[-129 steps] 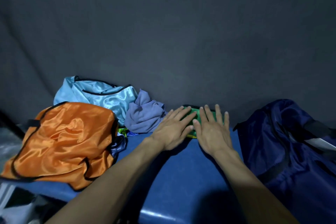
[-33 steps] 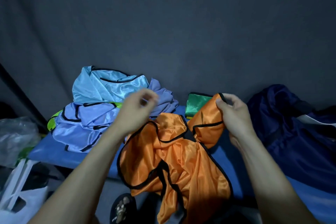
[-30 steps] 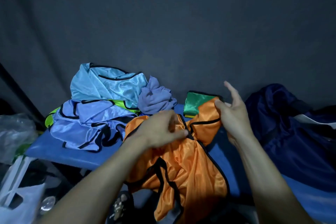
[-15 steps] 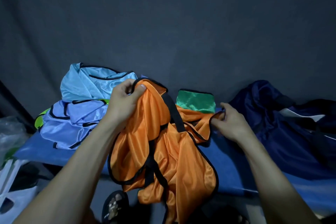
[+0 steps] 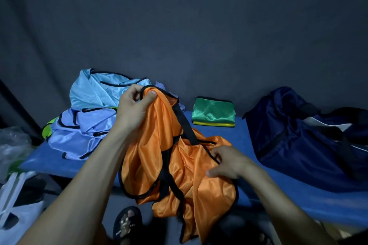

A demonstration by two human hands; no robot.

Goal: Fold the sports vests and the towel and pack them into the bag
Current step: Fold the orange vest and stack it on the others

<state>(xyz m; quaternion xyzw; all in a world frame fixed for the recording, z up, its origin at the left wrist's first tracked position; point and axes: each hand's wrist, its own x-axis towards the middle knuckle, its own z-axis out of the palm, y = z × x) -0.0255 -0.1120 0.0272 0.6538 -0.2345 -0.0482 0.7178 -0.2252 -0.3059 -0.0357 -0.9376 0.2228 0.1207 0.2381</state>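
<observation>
Both forearms are bare, no sleeves, watch or rings visible; the left hand [image 5: 133,110] and right hand [image 5: 229,162] are ungloved.

The scene is dim, with a cool bluish cast. The grey backdrop [image 5: 189,26] darkens toward the upper corners. Soft light falls from above and in front, laying a sheen on the orange vest [image 5: 189,167] and the green folded vest [image 5: 213,112]. The navy bag [image 5: 294,141] sinks into shadow, its folds hard to read. Wide-angle bending stretches the forearms at the lower edge.
</observation>
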